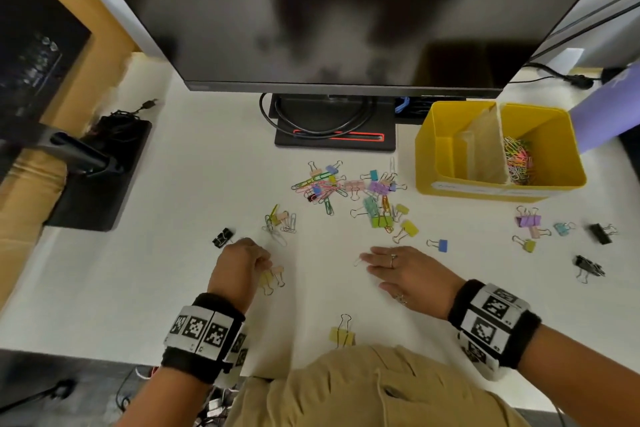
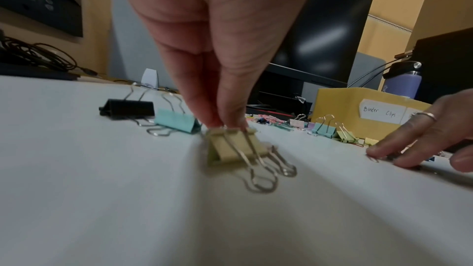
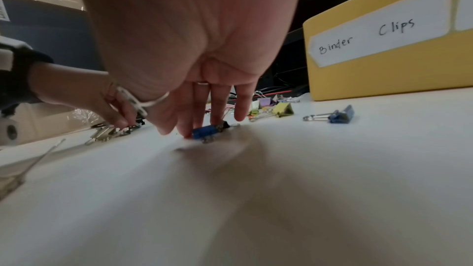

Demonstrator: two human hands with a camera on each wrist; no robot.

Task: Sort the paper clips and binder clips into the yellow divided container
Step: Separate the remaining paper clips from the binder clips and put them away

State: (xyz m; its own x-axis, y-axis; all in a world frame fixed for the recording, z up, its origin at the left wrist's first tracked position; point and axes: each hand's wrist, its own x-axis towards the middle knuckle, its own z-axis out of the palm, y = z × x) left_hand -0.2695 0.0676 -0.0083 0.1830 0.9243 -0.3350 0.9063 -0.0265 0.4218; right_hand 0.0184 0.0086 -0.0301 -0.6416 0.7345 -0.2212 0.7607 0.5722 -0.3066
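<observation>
1. White desk surface [image 1: 194, 163] filled the scene, with a dark monitor [image 1: 332, 10] standing at its far side.
2. Nearest the person, a yellow binder clip [image 1: 342, 334] lay alone by the desk's front edge, apart from both hands.
3. Just beyond it, the left hand [image 1: 239, 262] had its fingertips [image 2: 217, 120] pressed together on the top of a pale yellow binder clip [image 2: 230, 147], pinching it against the desk; the clip's wire handles pointed back toward the wrist.
4. The right hand [image 1: 405, 270] lay low over the desk with its fingers spread and nearly straight. In the right wrist view its fingertips [image 3: 217, 116] touched a small blue binder clip [image 3: 204, 131]; whether they gripped it could not be told.
5. A blue binder clip [image 1: 440, 245] sat just beyond the right hand, not touching it.
6. A black binder clip [image 1: 223, 237] sat just beyond the left hand.
7. Farther out, between the hands and the monitor stand, a mixed pile of paper clips and binder clips [image 1: 349, 191] was scattered.
8. To the right of that pile stood the yellow divided container [image 1: 498, 191], well apart from both hands; its right compartment held coloured paper clips [image 1: 517, 163], and a label on its front read "Binder Clips".
</observation>
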